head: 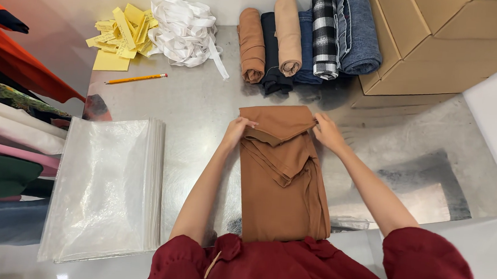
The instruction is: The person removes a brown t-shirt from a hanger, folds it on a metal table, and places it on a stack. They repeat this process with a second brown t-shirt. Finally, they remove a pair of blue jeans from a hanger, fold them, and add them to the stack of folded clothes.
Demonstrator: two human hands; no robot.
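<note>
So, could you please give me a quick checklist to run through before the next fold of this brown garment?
1. Left hand grips the far fold of the brown garment: ok.
2. Right hand grips the opposite edge: ok.
3. Garment lies flat on the metal table: ok.
4. Layers aligned: not ok, edges stagger at the middle.
5. Rolled garments clear of the fold: ok.
6. Underside smooth: cannot tell.

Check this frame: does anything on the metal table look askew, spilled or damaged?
Nothing looks damaged or spilled. The yellow paper slips and white fabric strips lie in loose heaps, and the yellow pencil sits at a slant. Both hands, left and right, hold the folded brown garment.
</note>
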